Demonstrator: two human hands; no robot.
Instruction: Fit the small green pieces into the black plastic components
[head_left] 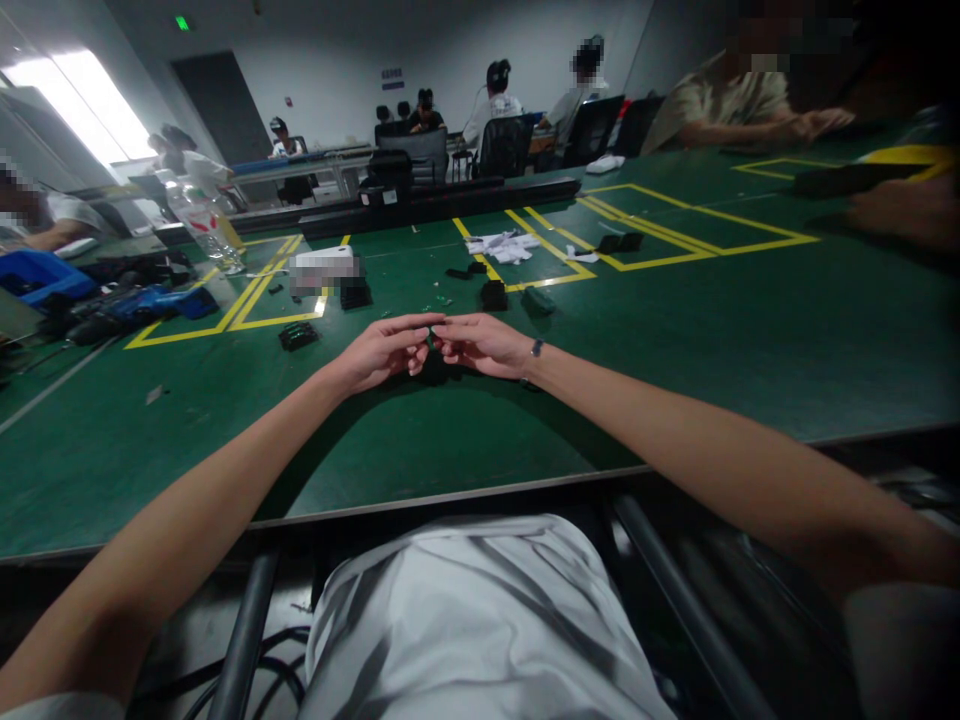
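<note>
The green table (480,440) carries bottles (204,225) at far left and white paper (504,247) beyond the hands. Over its near part, the left hand (382,352) and right hand (484,345) meet, both partly curled. Black blocks (298,335) lie past them. Both thumbs and fingertips pinch a tiny dark bit (430,340), too small to identify.

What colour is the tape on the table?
The tape on the green table is yellow, best seen in the head view.
</note>
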